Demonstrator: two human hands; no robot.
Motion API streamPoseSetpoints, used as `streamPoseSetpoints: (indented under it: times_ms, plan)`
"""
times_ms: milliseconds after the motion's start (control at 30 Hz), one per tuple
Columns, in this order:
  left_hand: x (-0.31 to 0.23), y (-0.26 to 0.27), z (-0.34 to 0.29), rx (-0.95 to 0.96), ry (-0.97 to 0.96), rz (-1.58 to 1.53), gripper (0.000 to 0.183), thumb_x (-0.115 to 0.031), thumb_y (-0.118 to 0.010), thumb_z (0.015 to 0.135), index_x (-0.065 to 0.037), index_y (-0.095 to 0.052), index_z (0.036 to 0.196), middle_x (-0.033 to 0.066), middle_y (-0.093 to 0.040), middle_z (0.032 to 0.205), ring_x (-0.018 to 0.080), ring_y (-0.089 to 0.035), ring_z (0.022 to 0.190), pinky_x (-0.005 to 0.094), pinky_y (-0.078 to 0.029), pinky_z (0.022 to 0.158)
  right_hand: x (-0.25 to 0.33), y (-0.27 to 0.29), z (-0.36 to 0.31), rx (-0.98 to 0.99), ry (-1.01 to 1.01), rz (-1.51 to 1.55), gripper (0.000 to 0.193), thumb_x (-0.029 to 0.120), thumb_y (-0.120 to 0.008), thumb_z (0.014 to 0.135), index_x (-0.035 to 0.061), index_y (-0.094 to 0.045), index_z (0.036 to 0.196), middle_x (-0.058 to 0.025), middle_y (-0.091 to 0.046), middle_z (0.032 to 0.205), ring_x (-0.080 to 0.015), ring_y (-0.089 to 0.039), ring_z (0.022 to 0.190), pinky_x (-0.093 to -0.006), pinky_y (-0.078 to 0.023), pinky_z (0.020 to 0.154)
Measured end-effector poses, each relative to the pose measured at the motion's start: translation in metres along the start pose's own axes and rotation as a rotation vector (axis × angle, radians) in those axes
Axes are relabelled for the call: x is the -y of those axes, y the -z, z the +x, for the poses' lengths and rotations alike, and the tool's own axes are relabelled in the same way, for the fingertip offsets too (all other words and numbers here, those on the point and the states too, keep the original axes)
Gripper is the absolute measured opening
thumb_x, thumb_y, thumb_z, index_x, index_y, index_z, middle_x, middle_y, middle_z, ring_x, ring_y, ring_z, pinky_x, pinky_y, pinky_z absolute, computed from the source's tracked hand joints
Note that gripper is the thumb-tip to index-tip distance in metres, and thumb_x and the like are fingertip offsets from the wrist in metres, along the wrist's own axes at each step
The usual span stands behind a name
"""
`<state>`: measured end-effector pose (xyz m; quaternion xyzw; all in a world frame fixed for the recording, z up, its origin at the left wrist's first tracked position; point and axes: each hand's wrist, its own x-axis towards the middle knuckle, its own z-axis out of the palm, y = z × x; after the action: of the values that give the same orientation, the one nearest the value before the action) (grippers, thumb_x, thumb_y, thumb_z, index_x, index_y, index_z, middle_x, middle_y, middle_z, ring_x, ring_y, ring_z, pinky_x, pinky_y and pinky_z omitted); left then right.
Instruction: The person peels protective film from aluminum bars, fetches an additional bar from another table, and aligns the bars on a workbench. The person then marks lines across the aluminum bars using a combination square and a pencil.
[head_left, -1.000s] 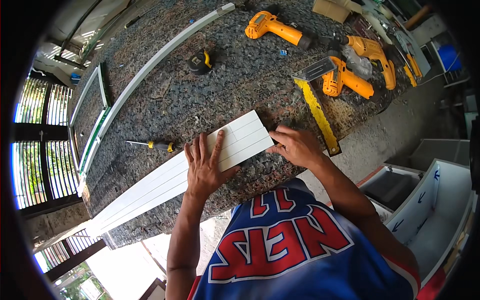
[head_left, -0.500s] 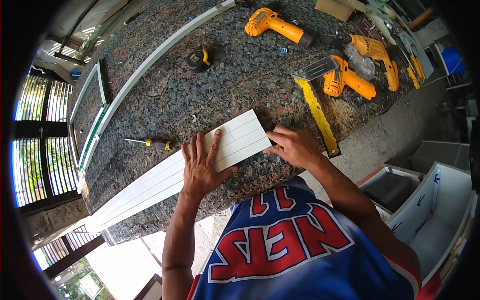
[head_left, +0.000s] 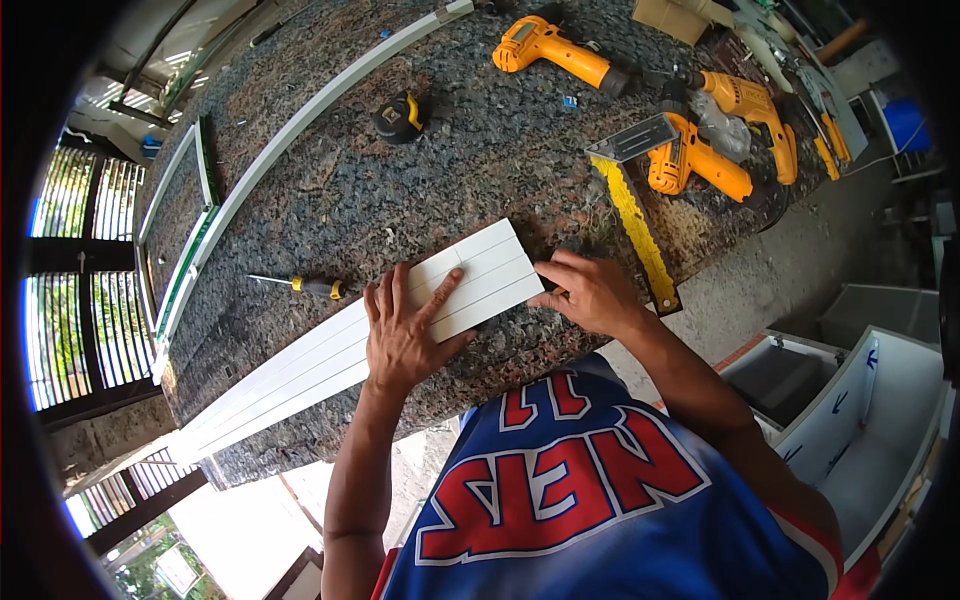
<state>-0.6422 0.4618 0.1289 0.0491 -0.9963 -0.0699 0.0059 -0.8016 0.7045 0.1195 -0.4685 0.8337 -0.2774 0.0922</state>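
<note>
A long white panel (head_left: pixel 490 262) with lines along its length lies slantwise over the stone worktop, its near-right end square-cut. A faint mark crosses it by my left index fingertip. My left hand (head_left: pixel 408 325) rests on the panel with fingers spread, pressing it flat. At the panel's end, my right hand (head_left: pixel 592 292) has its thumb and fingers bent together against the short edge. A small dark thing shows beside those fingers, too hidden to name. Left of my left hand lies a screwdriver (head_left: pixel 318 288) with a black and yellow handle.
Farther back are a tape measure (head_left: pixel 398 118) and a long white bar (head_left: pixel 300 120). A yellow-edged try square (head_left: pixel 635 225) lies right of my right hand, near orange cordless drills (head_left: pixel 700 165) and a corded drill (head_left: pixel 745 100). A white open cabinet (head_left: pixel 850 430) stands lower right.
My left index finger has slid a little to the right along the panel. Both hands otherwise stay in nearly the same place.
</note>
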Motion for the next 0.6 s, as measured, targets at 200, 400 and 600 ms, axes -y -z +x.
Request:
streamPoseSetpoints:
  times_ms: [200, 400, 600]
  plan:
    - [0.000, 0.002, -0.003, -0.005, 0.026, -0.017, 0.085, -0.064, -0.073, 0.074, -0.039, -0.044, 0.149, 0.0272, -0.036, 0.144, 0.0441, -0.036, 0.133, 0.0566, -0.018, 0.116, -0.021, 0.031, -0.004, -0.290, -0.266, 0.104, 0.044, 0.036, -0.072, 0.089, 0.0070, -0.065, 0.121, -0.0137, -0.067, 0.107, -0.0315, -0.069, 0.086, -0.0413, -0.055, 0.071]
    - [-0.001, 0.000, -0.001, -0.010, 0.017, -0.010, 0.085, -0.064, -0.073, 0.074, -0.040, -0.043, 0.150, 0.0264, -0.037, 0.144, 0.0441, -0.035, 0.134, 0.0567, -0.018, 0.116, -0.046, 0.055, 0.024, -0.376, -0.572, -0.221, 0.041, 0.036, -0.074, 0.087, 0.0040, -0.062, 0.110, -0.0158, -0.067, 0.106, -0.0354, -0.068, 0.092, -0.0460, -0.054, 0.076]
    - [-0.002, 0.001, -0.002, -0.010, 0.035, -0.034, 0.086, -0.063, -0.075, 0.073, -0.041, -0.043, 0.150, 0.0253, -0.037, 0.145, 0.0434, -0.035, 0.135, 0.0554, -0.018, 0.117, -0.036, 0.072, 0.047, -0.101, -0.770, -0.398, 0.038, 0.034, -0.074, 0.087, 0.0018, -0.062, 0.101, -0.0196, -0.070, 0.101, -0.0382, -0.068, 0.097, -0.0481, -0.054, 0.079]
